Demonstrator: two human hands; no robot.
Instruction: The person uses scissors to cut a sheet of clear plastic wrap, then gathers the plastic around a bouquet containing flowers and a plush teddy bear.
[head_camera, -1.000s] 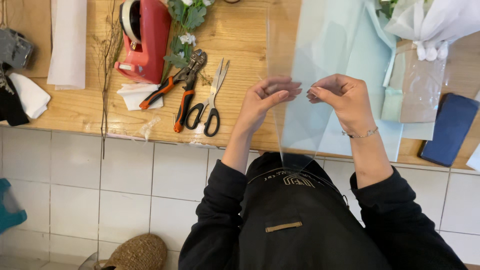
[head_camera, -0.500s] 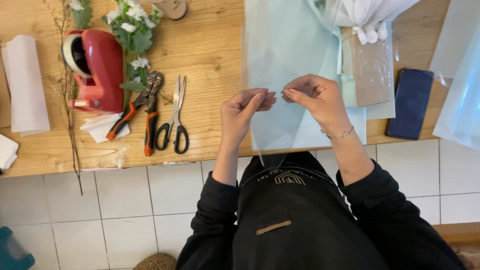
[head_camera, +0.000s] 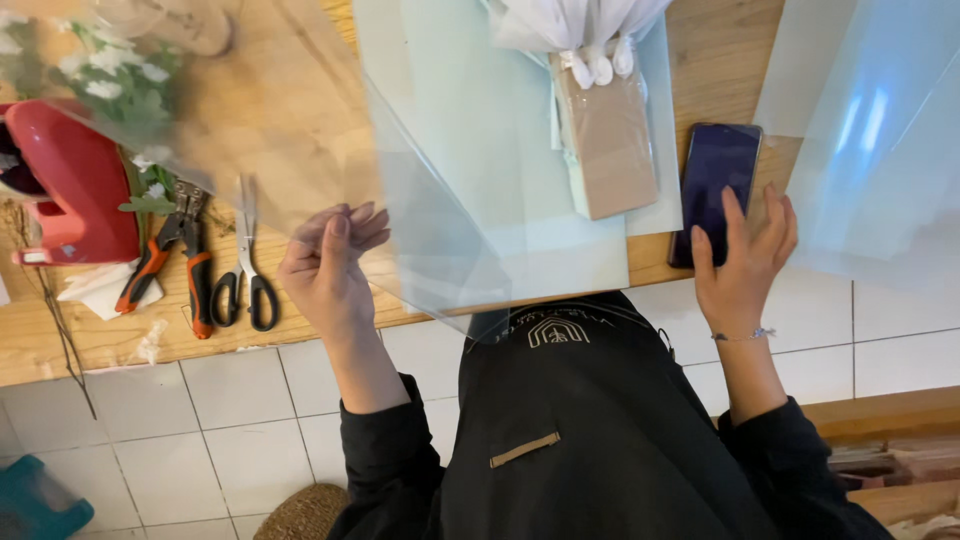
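My left hand (head_camera: 330, 262) is pinched on the edge of a clear plastic sheet (head_camera: 432, 235), which lifts off the wooden table (head_camera: 290, 110) and blurs across the flowers at the upper left. My right hand (head_camera: 745, 262) lies with fingers spread on the lower end of a dark blue phone (head_camera: 716, 170) at the table's front edge. Pale green paper (head_camera: 520, 200) lies flat between my hands, under the clear sheet.
A red tape dispenser (head_camera: 72, 190), orange-handled pliers (head_camera: 165, 265) and scissors (head_camera: 247, 272) lie left of my left hand. White flowers (head_camera: 110, 82) stand behind them. A brown-wrapped bundle (head_camera: 605, 150) rests on the paper. More clear sheets (head_camera: 880, 150) lie far right.
My hands were together pinching the sheet's edge. My right hand has let go and moved right onto the phone; my left hand has swung the sheet up and left.
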